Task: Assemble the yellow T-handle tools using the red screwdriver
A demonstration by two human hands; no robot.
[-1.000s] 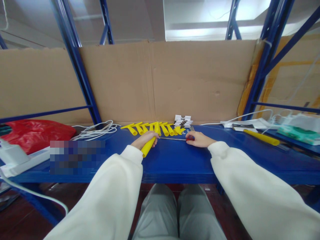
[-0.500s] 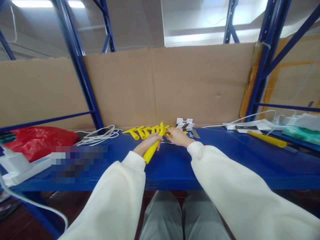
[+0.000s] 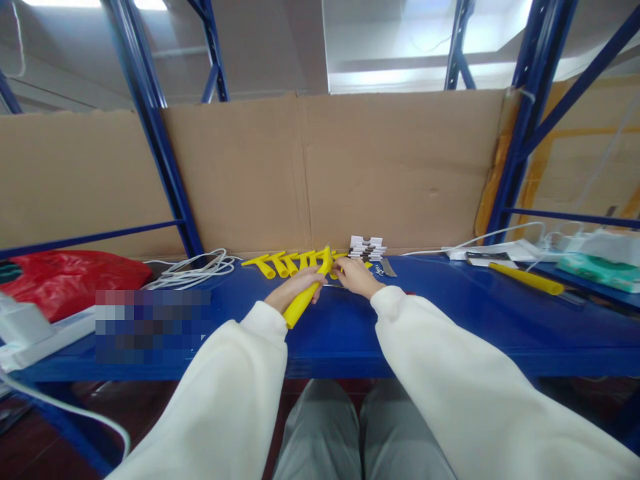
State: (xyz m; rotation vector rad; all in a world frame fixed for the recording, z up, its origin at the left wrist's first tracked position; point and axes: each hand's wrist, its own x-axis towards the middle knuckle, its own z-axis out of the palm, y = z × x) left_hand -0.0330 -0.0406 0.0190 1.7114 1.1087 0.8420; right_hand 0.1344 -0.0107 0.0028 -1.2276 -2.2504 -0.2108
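My left hand (image 3: 296, 288) is wrapped around a yellow plastic handle (image 3: 300, 305), a hollow-looking tube with a narrower head that tilts up and away from me. At the side of that head, my right hand (image 3: 354, 275) has its fingers closed in a pinch. Whatever sits between those fingertips is too small or hidden to make out. Several similar yellow T-shaped handles (image 3: 265, 265) lie in a row just behind my left hand. Beyond my right hand stands a stack of small white boxes (image 3: 367, 248), with a flat grey metal piece (image 3: 388, 269) and small bits beside it.
A white cable coil (image 3: 210, 272), a red plastic bag (image 3: 80, 280) and a white power strip (image 3: 55, 343) lie at left. To the right are a yellow-handled tool (image 3: 527, 279) and a green-and-white packet (image 3: 600, 270). A cardboard panel (image 3: 400, 173) closes the blue bench's back.
The whole view has shifted slightly. Both hands stay at the yellow handle, with only small movement of the right fingers at its head.
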